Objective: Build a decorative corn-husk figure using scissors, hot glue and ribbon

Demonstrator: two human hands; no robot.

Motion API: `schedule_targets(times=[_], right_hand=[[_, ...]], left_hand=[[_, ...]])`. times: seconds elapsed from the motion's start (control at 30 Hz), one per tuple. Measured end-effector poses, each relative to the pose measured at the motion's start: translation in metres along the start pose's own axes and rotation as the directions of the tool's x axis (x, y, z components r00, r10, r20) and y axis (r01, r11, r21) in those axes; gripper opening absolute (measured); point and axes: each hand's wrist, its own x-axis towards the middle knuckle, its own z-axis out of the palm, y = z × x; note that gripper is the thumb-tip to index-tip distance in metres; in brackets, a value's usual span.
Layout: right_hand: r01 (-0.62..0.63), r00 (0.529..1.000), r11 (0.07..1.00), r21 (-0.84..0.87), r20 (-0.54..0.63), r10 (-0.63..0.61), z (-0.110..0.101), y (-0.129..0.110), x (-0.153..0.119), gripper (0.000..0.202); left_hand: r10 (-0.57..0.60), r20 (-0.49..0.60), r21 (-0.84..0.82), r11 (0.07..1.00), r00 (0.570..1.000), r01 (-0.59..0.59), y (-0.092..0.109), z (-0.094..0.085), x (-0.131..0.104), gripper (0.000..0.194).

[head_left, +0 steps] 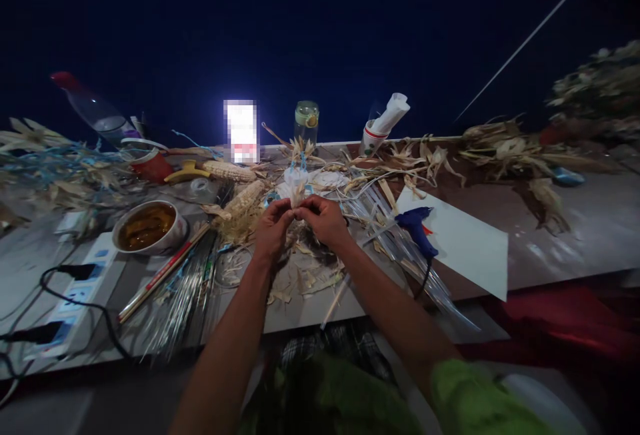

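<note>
Over the middle of the table, my left hand [274,223] and my right hand [323,218] meet, thumbs and fingertips pinched together. Between them a small pale piece of corn husk [299,194] sticks up, gripped by both. Its lower end is hidden by my fingers. Dried corn cobs [245,200] lie just left of my left hand, with a tuft of corn silk [231,227] below them. Loose husk scraps [300,283] are scattered on the table under my wrists. Behind my hands is a whitish bundle [323,180], too blurred to make out fully.
A blue glue gun [419,227] lies on white paper [473,242] at right, near clear glue sticks [445,298]. At left are a bowl of brown liquid [150,227], metal wires [183,305] and a power strip [83,298] with cords. Behind stand a bottle [306,122] and a cup [373,138].
</note>
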Motion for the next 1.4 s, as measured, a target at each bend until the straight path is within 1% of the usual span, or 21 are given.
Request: schedule_targets(times=[0.13, 0.3, 0.4, 0.47, 0.6, 0.7, 0.8, 0.97, 1.1, 1.2, 1.3, 1.4], right_hand=[[0.006, 1.000, 0.998, -0.065, -0.009, -0.006, 0.001, 0.003, -0.001, 0.018], [0.020, 0.996, 0.986, -0.164, -0.086, -0.035, -0.003, -0.001, -0.005, 0.016], [0.031, 0.991, 0.989, -0.145, -0.127, -0.050, -0.004, -0.006, -0.005, 0.018], [0.055, 0.992, 0.992, -0.117, -0.109, -0.068, -0.004, -0.007, -0.004, 0.016], [0.083, 0.993, 0.994, -0.066, -0.083, -0.089, 0.000, 0.001, -0.004, 0.010], [0.121, 0.986, 0.987, -0.104, -0.107, -0.132, 0.004, 0.006, -0.005, 0.010], [0.142, 0.978, 0.980, -0.139, -0.132, -0.160, 0.006, 0.008, -0.007, 0.010], [0.110, 0.989, 0.990, -0.092, -0.093, -0.118, 0.008, 0.002, -0.007, 0.013], [0.019, 0.995, 0.996, -0.086, -0.091, -0.027, 0.006, -0.004, -0.008, 0.016], [-0.005, 0.996, 0.994, -0.112, -0.094, -0.006, 0.002, -0.009, -0.006, 0.017], [-0.007, 0.992, 0.996, -0.083, -0.127, -0.004, -0.008, -0.013, 0.005, 0.019], [-0.025, 0.982, 1.000, 0.001, -0.186, 0.025, -0.022, -0.009, 0.029, 0.020]], left_hand=[[-0.005, -0.024, -0.008, 1.000, 1.000, 0.004, -0.001, 0.000, 0.002, 0.028], [0.006, -0.023, -0.021, 1.000, 1.000, -0.006, 0.000, 0.000, 0.003, 0.026], [0.017, -0.004, -0.030, 0.999, 1.000, -0.017, 0.001, 0.001, 0.002, 0.025], [0.032, 0.016, -0.010, 0.999, 0.999, -0.032, 0.001, 0.001, 0.002, 0.025], [0.047, 0.011, 0.017, 0.999, 0.999, -0.047, -0.001, 0.000, 0.002, 0.024], [0.045, 0.021, 0.009, 0.999, 0.999, -0.046, -0.003, -0.001, 0.002, 0.022], [0.036, 0.004, -0.011, 0.999, 0.999, -0.036, -0.003, 0.000, 0.002, 0.020], [-0.001, -0.026, -0.026, 1.000, 1.000, 0.000, 0.000, 0.001, 0.001, 0.022], [0.008, 0.008, 0.006, 1.000, 1.000, -0.008, 0.000, 0.003, 0.000, 0.019], [0.004, 0.033, -0.012, 1.000, 0.999, -0.004, 0.002, 0.005, -0.001, 0.019], [-0.034, 0.026, -0.020, 0.999, 0.999, 0.034, 0.004, 0.006, -0.002, 0.023], [-0.061, -0.035, 0.013, 0.998, 0.998, 0.061, 0.005, 0.005, -0.001, 0.025]])
